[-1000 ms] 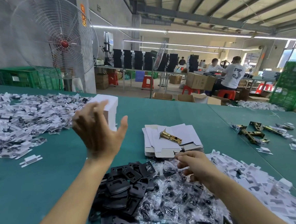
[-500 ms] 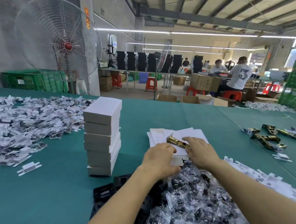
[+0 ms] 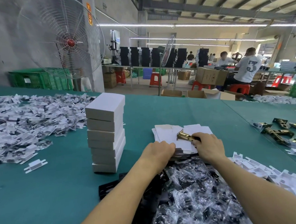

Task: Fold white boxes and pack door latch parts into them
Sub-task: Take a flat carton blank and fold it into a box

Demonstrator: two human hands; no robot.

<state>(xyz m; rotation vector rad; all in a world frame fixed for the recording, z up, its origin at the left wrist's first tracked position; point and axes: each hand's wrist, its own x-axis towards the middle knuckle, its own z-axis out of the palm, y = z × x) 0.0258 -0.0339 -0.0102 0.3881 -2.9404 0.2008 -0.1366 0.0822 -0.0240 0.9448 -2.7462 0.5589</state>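
- The right hand (image 3: 208,147) has its fingers curled round the near end of a brass door latch (image 3: 183,135), gripping it; the latch's flat faceplate end points away from the person.
- The latch lies across the top of a low pile of flat white box blanks (image 3: 167,134), which sits on the green table (image 3: 62,193) around its middle, just beyond both hands.
- The left hand (image 3: 160,149) is bent knuckles-up at the near left edge of those blanks and touches them. Its fingertips are tucked out of sight, so I cannot tell whether it pinches a sheet or only rests there.
- A stack of folded white boxes (image 3: 106,131) stands upright to the left of the blanks, apart from them (the upper boxes sit slightly askew).
- Clear bags of small black parts (image 3: 196,195) are heaped at the near edge, under both forearms, with flat black plates (image 3: 110,189) showing at the heap's left side.
- Folded white card inserts (image 3: 267,170) spread along the near right part of the table.
- More brass latches (image 3: 278,132) lie loose towards the right edge.
- A wide scatter of white inserts and bagged parts (image 3: 24,118) covers the far left of the table, and one lone insert (image 3: 36,164) lies nearer, apart from it.
- A large cage fan (image 3: 63,42) stands beyond the far left edge.
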